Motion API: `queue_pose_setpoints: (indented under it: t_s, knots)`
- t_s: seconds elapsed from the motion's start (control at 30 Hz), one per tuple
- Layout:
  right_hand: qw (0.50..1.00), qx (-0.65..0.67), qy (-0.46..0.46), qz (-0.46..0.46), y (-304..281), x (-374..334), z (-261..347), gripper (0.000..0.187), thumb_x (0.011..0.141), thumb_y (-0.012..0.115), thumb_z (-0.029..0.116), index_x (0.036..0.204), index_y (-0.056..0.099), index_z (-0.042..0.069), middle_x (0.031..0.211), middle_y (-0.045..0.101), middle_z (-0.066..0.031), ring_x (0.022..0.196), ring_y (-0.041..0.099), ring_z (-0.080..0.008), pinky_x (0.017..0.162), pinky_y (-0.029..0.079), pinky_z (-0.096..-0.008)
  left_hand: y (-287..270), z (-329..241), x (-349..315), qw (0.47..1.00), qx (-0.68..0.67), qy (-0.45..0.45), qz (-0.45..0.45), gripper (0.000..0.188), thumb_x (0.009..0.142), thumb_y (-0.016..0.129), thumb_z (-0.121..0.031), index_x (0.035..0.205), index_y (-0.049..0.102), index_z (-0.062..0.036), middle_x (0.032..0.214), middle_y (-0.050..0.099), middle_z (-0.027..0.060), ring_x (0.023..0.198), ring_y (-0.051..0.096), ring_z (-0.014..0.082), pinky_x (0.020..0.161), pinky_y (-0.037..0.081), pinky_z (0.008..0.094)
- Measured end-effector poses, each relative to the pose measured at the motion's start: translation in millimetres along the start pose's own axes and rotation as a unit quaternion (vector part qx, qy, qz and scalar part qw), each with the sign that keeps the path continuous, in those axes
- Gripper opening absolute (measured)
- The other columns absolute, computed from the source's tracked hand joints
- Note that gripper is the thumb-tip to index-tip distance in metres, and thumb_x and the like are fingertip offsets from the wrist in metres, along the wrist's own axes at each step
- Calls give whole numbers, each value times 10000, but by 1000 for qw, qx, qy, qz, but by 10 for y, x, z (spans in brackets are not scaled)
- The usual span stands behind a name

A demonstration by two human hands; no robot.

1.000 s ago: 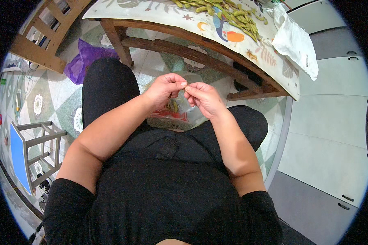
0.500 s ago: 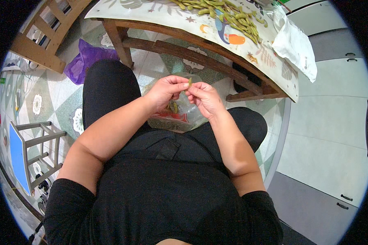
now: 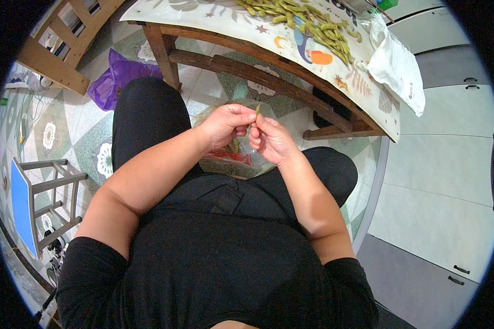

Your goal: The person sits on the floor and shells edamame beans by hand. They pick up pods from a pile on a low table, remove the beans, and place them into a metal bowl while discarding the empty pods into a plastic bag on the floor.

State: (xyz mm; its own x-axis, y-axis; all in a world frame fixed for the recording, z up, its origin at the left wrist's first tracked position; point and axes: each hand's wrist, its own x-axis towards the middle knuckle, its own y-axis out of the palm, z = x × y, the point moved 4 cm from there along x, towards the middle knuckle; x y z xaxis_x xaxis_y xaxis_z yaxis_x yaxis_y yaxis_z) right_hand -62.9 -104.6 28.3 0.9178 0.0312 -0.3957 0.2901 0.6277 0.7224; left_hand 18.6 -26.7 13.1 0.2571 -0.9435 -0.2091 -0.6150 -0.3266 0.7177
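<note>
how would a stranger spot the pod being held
From the white patterned table, look down the picture to the left hand and right hand, meeting over the clear bag. A small green pod pokes up where they meet. Unlike the heaped pods on the table, it is held singly.

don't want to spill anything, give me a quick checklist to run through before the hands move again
1. Green pod gripped: ok, pinched between left hand and right hand.
2. Pod split open: cannot tell, too small.
3. Clear plastic bag below the hands: ok, between the knees.
4. Pod heap short of the table's near edge: ok.
5. White bag wholly on the table: not ok, a corner reaches past the edge.
</note>
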Motion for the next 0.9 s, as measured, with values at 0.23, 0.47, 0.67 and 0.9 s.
queue_pose_setpoints:
  t_s: [0.23,0.47,0.67,0.9]
  knots:
    - [1000,6,-1,28,19,10,-50,206,797,554,267,724,530,75,598,531,-4,504,471,-107,471,387,-232,43,-3,-45,998,-62,0,-5,101,785,554,-160,728,536,-79,637,582,62,554,543,144,515,399,231]
    - [1000,-19,-21,-9,3,-5,-21,187,803,550,249,732,532,77,611,539,-10,504,474,-100,470,390,-214,26,-53,-36,999,12,25,-30,77,774,580,-147,738,559,-81,627,561,8,505,424,66,474,304,195]
    - [999,-6,-39,-22,-35,6,27,173,808,543,232,736,533,76,600,537,-22,498,472,-106,469,388,-222,61,-168,-49,994,82,18,-77,107,766,599,-167,793,594,-64,625,554,-9,485,426,54,435,315,193]
    - [999,3,-36,-2,-34,7,25,171,816,526,223,742,535,70,597,538,-29,493,471,-120,469,383,-239,66,-198,-64,988,125,27,-83,130,758,612,-184,801,606,-61,615,533,-33,474,385,35,420,278,180]
